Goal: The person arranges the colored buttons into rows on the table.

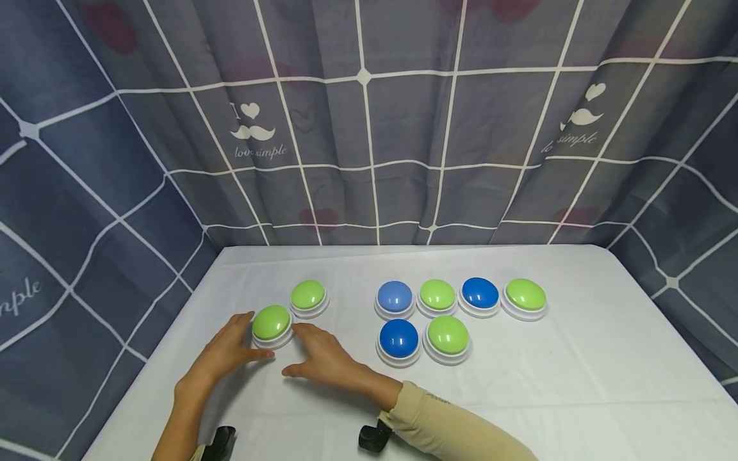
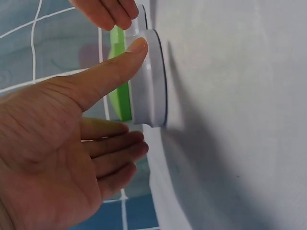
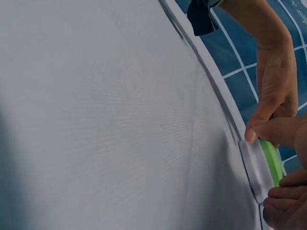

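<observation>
A green dome push button (image 1: 271,323) with a white round base sits on the table between my two hands. On its left side my left hand (image 1: 227,349) reaches out, fingers straight and spread from the thumb, which lies in front of the base. My right hand (image 1: 323,358) is on the other side, its extended fingers right at the base's edge and its thumb spread toward me. In the left wrist view, the left thumb overlaps the white base (image 2: 152,81), and the left palm (image 2: 48,158) holds nothing. Just behind stands a second green button (image 1: 307,294), close against the first.
To the right, a back row holds a light blue button (image 1: 394,296), a green one (image 1: 437,294), a dark blue one (image 1: 480,292) and another green one (image 1: 525,294). In front sit a blue button (image 1: 399,338) and a green button (image 1: 448,335). Checked curtains (image 1: 403,128) surround the white table (image 1: 576,378).
</observation>
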